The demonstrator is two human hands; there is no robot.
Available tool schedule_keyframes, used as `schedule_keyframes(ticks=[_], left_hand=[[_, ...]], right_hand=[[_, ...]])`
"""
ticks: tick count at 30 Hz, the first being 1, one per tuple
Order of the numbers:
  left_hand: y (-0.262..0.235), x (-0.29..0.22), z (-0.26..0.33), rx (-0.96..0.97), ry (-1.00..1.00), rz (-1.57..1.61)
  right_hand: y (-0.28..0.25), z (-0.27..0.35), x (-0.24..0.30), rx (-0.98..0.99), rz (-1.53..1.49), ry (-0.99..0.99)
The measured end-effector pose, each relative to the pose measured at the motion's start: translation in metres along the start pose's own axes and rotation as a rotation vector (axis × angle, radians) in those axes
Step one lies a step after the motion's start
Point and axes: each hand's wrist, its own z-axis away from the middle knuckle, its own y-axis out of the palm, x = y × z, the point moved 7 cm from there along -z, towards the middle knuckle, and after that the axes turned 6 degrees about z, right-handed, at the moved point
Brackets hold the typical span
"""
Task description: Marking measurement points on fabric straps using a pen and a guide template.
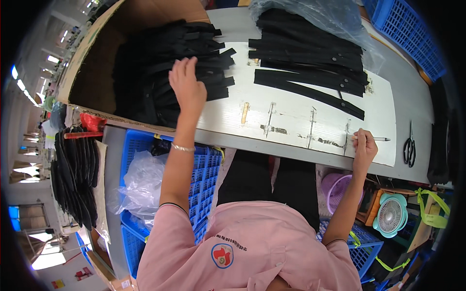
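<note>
While the left hand rests spread on black strips, the right hand grips a pen.

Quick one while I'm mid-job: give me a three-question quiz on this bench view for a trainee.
1. True or false: the left hand rests on the pile of black strips in the cardboard box.
2. What does the right hand hold? A) the scissors B) a thin pen-like tool C) a plastic bag
3. Fill in: the scissors lie on the table to the ____ of the right hand.

Key: 1 true; 2 B, the pen-like tool; 3 right.
</note>
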Motion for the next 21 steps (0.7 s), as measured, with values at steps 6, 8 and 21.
schedule_keyframes(ticks=[6,8,21], left_hand=[[0.024,0.039,-0.017,0.169,-0.132,-0.207],[0.023,0.041,-0.008,0.186,-0.139,-0.211],[-0.004,0.019,0.053,0.100,-0.014,-0.063]], right_hand=[[0.006,-0.001,-0.003,0.001,-0.005,-0.036],[0.008,-0.001,0.002,0.007,-0.001,-0.024],[0.010,0.000,0.008,0.034,0.033,-0.001]])
